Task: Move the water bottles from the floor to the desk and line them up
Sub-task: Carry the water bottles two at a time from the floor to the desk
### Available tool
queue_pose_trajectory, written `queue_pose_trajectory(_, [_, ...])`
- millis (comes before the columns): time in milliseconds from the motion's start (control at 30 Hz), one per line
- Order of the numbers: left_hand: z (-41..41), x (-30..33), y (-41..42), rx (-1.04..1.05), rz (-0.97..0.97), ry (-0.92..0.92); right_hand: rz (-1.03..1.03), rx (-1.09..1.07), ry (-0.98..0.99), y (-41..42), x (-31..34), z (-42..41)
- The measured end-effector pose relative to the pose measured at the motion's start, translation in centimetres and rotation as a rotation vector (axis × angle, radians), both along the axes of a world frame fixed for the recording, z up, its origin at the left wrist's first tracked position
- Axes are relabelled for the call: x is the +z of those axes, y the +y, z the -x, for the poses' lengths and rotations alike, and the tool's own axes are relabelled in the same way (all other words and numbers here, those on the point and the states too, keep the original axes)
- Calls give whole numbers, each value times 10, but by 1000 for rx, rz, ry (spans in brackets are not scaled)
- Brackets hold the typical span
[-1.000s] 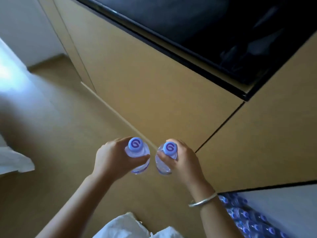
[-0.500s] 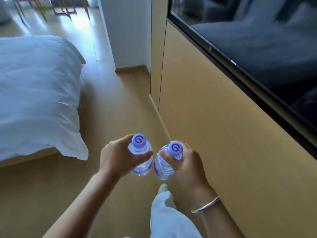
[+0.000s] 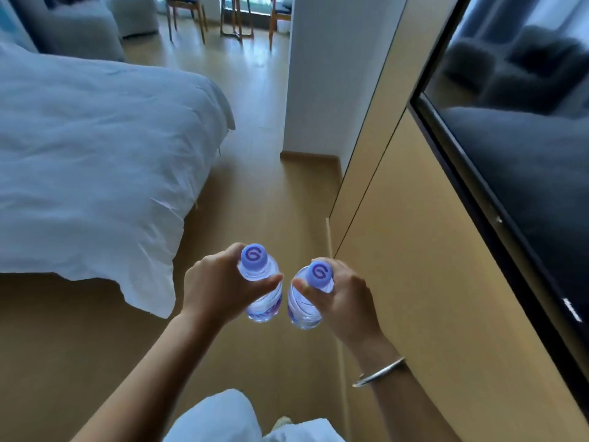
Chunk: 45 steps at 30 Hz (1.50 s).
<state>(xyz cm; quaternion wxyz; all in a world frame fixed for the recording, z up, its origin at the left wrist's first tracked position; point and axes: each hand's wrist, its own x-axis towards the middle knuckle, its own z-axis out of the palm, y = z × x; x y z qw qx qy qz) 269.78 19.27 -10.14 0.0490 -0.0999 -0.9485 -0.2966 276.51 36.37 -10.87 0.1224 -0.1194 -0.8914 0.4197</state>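
The left hand (image 3: 220,287) grips a small clear plastic water bottle with a purple cap (image 3: 259,283) just below its neck; the right hand (image 3: 345,301) grips a second clear plastic purple-capped bottle (image 3: 306,298) the same way. Both bottles are upright, close together but apart, above the tan wooden floor (image 3: 95,346). A silver bangle (image 3: 379,371) circles the right wrist. At nine to ten o'clock lies a bed with rumpled white bedding (image 3: 95,154); at three o'clock, a tan panelled wall (image 3: 430,282) carries a black screen (image 3: 526,154). Wooden chairs (image 3: 236,14) stand at twelve.
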Motion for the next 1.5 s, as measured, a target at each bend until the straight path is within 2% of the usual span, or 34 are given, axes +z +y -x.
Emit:
queue_pose_trajectory(233, [93,-15,13,48,42,-3,18,92,-24,17,-17,103])
queue_pose_trajectory(467, [238,-22,17,64,47,-1,2,78,-16,19,-22,249])
queue_pose_trajectory(700, [393,12,10,-21,94,7,32,-1,53,13,-3,389])
queue_pose_trajectory(1000, [524,17,14,19,136,-47,42,9,79,22,-4,525])
queue_pose_trajectory(1200, [635,7,41,-15,152,-33,-3,65,96,49,-10,642])
queue_pose_trajectory(1500, [810,10,105,40,140,-54,-19,98,72,115,-10,832])
